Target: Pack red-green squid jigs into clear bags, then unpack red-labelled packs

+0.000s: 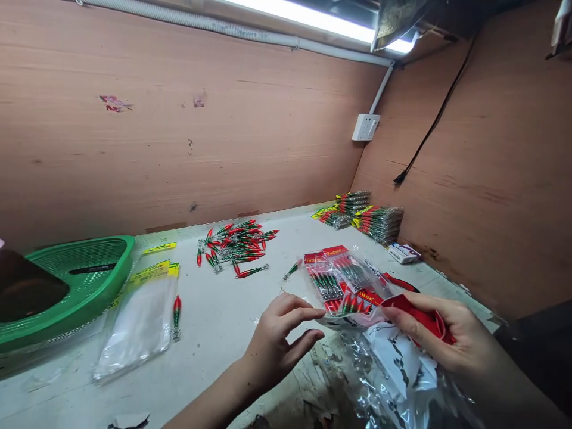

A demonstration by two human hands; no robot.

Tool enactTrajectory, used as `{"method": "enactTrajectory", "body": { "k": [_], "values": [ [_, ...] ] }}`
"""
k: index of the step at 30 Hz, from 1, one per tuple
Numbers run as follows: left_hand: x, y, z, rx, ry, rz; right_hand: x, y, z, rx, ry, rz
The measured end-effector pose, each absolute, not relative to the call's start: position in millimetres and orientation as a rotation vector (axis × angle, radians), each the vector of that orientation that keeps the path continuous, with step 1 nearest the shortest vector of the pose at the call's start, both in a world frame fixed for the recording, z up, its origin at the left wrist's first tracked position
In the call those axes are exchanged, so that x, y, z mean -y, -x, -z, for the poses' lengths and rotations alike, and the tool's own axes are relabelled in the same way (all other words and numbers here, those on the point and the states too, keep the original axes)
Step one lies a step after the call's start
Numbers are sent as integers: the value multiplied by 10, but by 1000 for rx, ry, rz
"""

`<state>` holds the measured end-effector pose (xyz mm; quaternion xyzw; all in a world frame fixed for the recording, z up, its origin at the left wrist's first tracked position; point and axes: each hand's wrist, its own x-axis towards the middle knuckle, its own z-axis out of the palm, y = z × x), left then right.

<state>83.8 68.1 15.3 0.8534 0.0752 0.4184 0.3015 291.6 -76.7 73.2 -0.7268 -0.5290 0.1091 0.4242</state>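
My left hand [279, 339] hovers over the white table [214, 322] with its fingers apart and slightly curled, its fingertips close to the left edge of a pile of filled clear packets with red headers [344, 280]. My right hand [447, 336] pinches a red header card [424, 319] at the right of that pile, over a crinkled clear plastic bag with black print [397, 369]. Each packet holds several red and green fishing lures.
Loose red and green lures [239, 244] lie in a heap at the middle back, with one lone lure [177, 313] beside empty clear bags with yellow headers [138, 316]. A green basket [75, 280] sits at left. Stacked finished packets [366, 217] fill the back right corner.
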Motion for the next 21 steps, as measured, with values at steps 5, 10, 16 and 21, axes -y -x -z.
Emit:
{"method": "enactTrajectory", "body": {
  "k": [5, 10, 16, 21],
  "values": [
    [-618, -921, -94, -347, -2323, -1318, 716, -2748, -742, 1108, 1795, -474],
    [-641, -867, -145, -189, -2489, -1340, 563, -2921, -670, 948, 1788, -643],
    [-661, -731, -252, -192, -2218, -1010, 266, -3191, -520, 862, 1632, -1011],
    [-699, -846, -292, -720, -2073, -1024, 106, -3019, -545, 790, 1528, -979]
  ]
}}
